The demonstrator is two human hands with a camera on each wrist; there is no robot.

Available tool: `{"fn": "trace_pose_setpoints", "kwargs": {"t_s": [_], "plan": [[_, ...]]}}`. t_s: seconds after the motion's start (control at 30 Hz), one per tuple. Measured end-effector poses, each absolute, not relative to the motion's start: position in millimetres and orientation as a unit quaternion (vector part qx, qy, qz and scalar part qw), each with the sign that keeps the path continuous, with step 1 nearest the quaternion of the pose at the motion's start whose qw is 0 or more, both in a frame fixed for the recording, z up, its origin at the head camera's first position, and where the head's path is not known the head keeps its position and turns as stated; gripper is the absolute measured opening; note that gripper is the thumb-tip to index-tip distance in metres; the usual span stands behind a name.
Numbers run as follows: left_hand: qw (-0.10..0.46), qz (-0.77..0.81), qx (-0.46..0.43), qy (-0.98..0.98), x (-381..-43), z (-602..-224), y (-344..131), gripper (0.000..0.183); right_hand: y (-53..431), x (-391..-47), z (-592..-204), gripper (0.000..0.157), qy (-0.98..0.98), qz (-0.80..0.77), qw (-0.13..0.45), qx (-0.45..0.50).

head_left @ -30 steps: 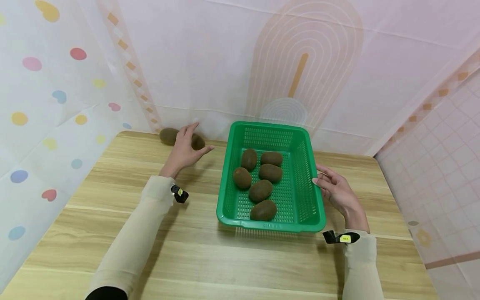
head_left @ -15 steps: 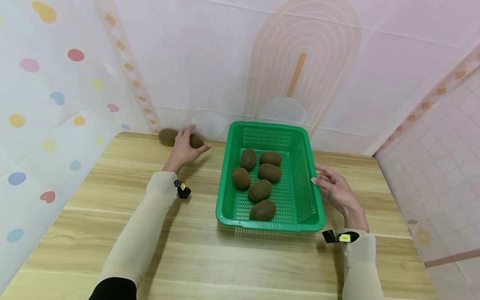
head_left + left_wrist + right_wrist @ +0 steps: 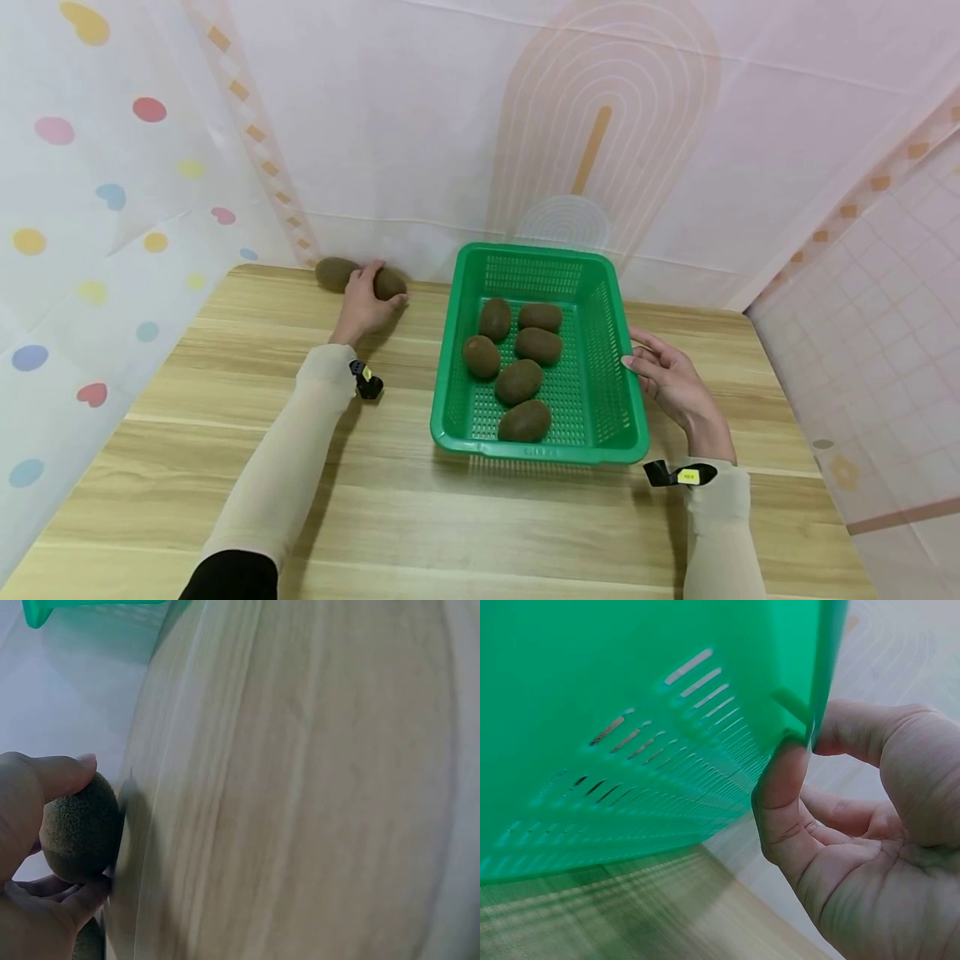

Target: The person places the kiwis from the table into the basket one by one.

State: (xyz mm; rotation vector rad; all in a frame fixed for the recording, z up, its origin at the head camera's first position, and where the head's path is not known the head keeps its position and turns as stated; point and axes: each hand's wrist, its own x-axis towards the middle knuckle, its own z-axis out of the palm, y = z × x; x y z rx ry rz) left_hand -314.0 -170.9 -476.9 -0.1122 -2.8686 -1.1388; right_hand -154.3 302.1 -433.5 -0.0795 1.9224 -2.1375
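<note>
At the back left of the table, my left hand [image 3: 363,310] grips a brown fuzzy kiwi [image 3: 387,284] between thumb and fingers. The left wrist view shows the thumb over one end of that kiwi [image 3: 81,829] and fingertips at the other. A second kiwi [image 3: 334,273] lies just left of the hand, against the wall. My right hand [image 3: 675,379] pinches the right rim of a green plastic basket [image 3: 442,392], thumb on one side and curled fingers on the other, as the right wrist view shows. Several kiwis [image 3: 519,382] lie inside on the basket's left half.
The wood-grain table [image 3: 420,533] ends at a white patterned cloth wall [image 3: 397,125] behind. More cloth walls stand on the left and right. The basket stands between the hands, its far end close to the back wall.
My left thumb and fingers have closed in around the kiwi at the back left; before, they were spread over it. The right hand and the basket stay in place.
</note>
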Motion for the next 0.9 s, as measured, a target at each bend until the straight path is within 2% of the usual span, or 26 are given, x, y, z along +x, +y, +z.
{"fn": "trace_pose_setpoints", "kwargs": {"t_s": [0.53,0.9], "plan": [[0.053,-0.391,-0.036,-0.918,-308.6,-477.5,-179.9,0.075,301.2,-153.9,-432.0,0.064,0.665,-0.735,0.13,-0.022],[0.049,-0.416,-0.043,-0.907,-302.5,-472.1,-178.1,0.075,301.7,-153.3,-431.5,0.064,0.663,-0.737,0.131,-0.018]]}}
